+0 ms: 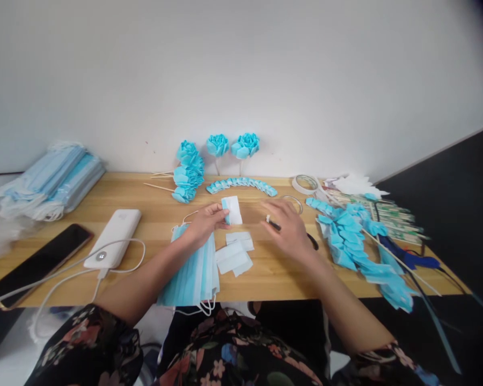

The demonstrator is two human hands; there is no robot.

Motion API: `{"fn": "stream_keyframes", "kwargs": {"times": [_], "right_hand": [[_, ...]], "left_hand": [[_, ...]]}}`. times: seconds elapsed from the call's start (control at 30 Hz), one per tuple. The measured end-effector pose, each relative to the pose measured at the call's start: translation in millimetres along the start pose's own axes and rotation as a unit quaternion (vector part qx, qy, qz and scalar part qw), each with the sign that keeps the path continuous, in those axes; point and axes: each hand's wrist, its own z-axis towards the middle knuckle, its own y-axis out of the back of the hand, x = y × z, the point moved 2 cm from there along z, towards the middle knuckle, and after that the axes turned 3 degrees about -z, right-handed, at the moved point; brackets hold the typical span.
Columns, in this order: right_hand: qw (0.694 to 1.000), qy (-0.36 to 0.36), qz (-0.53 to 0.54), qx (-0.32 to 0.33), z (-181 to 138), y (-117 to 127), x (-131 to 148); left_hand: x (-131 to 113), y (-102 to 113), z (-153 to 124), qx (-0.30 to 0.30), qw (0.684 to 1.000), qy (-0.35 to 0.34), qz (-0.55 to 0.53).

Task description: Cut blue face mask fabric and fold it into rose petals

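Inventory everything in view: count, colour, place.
Stacked masks: many, blue, back left
Phone: 1, black, left
Power bank: 1, white, beside phone
Cable: 1+, white, left
Loose masks: several, blue, centre left
Flowers: 5+, blue, back
Curved strip: 1, blue, before flowers
Tape roll: 1+, white, back right
Cut pieces: 3+, pale, centre
Held piece: 1, blue/white, centre
Unclear item: 1, black, right of centre
Pleated strips: several, blue, right
Scraps: 1+, white, back right
Packets: several, white/green, far right
Second unclear item: 1, navy, right
Table: 1, brown, below
Wall: 1, white, behind
Sleeves: 2, black, bottom
Left hand: 1, bare, centre
Right hand: 1, bare, right
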Motion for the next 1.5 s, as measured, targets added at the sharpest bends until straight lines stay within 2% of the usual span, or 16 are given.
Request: {"fn": "stream_keyframes", "kwargs": {"times": [0.07, 0.17, 0.33, 0.43, 0.63, 0.83, 0.93, 1.03, 1.13, 1.2, 1.33, 1.4, 1.5], "right_hand": [[0.997, 0.072, -0.017, 0.023, 8, -13, 9], [0.990, 0.137, -0.023, 0.036, 18, -33, 14], [0.978, 0.207, 0.003, 0.014, 31, -55, 17], [0.974, 0.224, 0.022, 0.006, 36, -61, 20], [0.986, 0.147, 0.071, -0.027, 31, -66, 23], [0.988, 0.097, 0.120, -0.020, 29, -60, 21], [0.985, 0.034, 0.166, -0.023, 30, -56, 18], [0.964, -0.078, 0.253, -0.005, 30, -58, 11], [0.923, -0.174, 0.341, 0.047, 30, -65, 6], [0.892, -0.211, 0.391, 0.080, 31, -71, 7], [0.840, -0.227, 0.475, 0.130, 35, -82, 12], [0.837, -0.225, 0.479, 0.139, 37, -86, 13], [0.852, -0.226, 0.454, 0.133, 38, -88, 13]], "left_hand": [[-1, 1, 0, 0.000, 1.000, 0.006, -0.004], [-2, 2, 0, 0.003, 1.000, 0.012, -0.023], [-2, 4, 1, 0.007, 0.998, 0.011, -0.065], [-1, 5, 2, 0.005, 0.997, 0.013, -0.073], [0, 5, 1, -0.011, 0.996, 0.024, -0.088], [0, 5, 3, -0.016, 0.998, 0.012, -0.062], [-2, 7, 4, -0.024, 0.998, -0.006, -0.051], [-4, 9, 5, -0.023, 0.999, -0.025, -0.041], [-5, 8, 4, -0.018, 0.999, -0.036, -0.027], [-5, 7, 4, -0.022, 0.999, -0.044, -0.014], [-5, 7, 4, -0.039, 0.997, -0.065, 0.011], [-4, 8, 5, -0.045, 0.996, -0.070, 0.025], [-5, 8, 5, -0.042, 0.997, -0.067, 0.013]]}}
